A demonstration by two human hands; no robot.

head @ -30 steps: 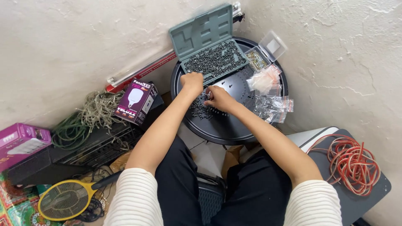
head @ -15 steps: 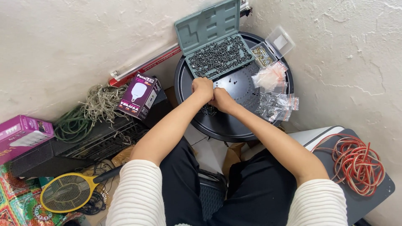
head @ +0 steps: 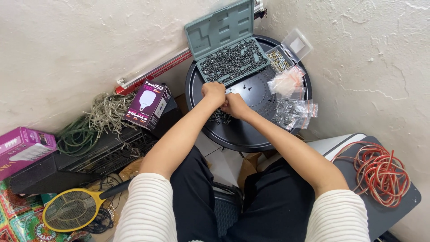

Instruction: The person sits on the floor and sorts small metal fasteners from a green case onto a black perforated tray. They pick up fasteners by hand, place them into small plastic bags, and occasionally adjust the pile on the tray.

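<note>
a round black tray-like table (head: pixel 237 134) stands in the corner between two rough plaster walls and carries an open grey-green case (head: pixel 228 45) full of small dark screws, a small clear plastic box (head: pixel 286 54) with its lid up, a few clear plastic bags (head: pixel 293 101) and a loose heap of dark screws (head: pixel 219 117) near its middle. beside it, the floor holds a purple bulb box (head: pixel 148 104), a tangle of pale and green wire (head: pixel 92 121) and a yellow racket-shaped swatter (head: pixel 71 209), while a coil of red cable (head: pixel 380 172) lies on a grey surface at the right.

Two bulb boxes (head: pixel 148 104), (head: pixel 22 145); one swatter (head: pixel 74 209)
</note>
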